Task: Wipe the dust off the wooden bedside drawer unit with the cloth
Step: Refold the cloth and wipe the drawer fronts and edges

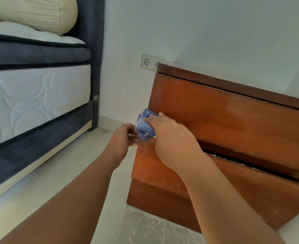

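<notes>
**Wiping under way, left edge**

My right hand (pixel 164 131) grips the bunched blue terry cloth (pixel 145 127) against the upper drawer's left edge on the reddish-brown wooden bedside drawer unit (pixel 233 120). My left hand (pixel 122 138) curls beside it; its hold I cannot tell. Pale specks mark the lower drawer front (pixel 154 166); I judge much wiping remains.

Blue cloth (pixel 146 125); reddish-brown drawer unit (pixel 233 124); white quilted, perhaps circle-patterned, mattress (pixel 37 95).
</notes>
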